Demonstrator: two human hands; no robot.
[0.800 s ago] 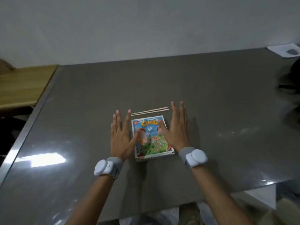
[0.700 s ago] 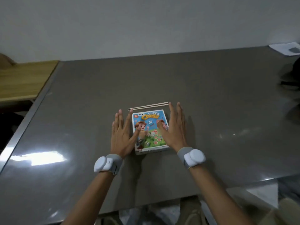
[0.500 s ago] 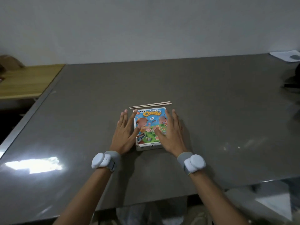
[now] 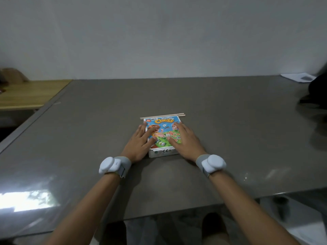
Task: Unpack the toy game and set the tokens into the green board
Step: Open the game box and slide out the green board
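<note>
A closed, colourful game box point(image 4: 163, 129) printed "Flipping Chess" lies flat on the grey table point(image 4: 221, 135). My left hand point(image 4: 138, 144) lies along the box's left edge with fingers straight and the thumb on the lid. My right hand point(image 4: 185, 141) lies along the right edge, fingers straight, thumb also on the lid. Both hands touch the box from either side. The green board and the tokens appear only as a picture on the lid; the real ones are hidden.
Two thin wooden sticks point(image 4: 162, 116) lie just behind the box, parallel to its far edge. A wooden bench point(image 4: 30, 93) stands to the left of the table. White paper point(image 4: 299, 77) and a dark object point(image 4: 316, 92) sit at the far right.
Both hands have slid back toward me along the box's sides, and the thumbs have moved over the lid. The camera view has tilted up.
</note>
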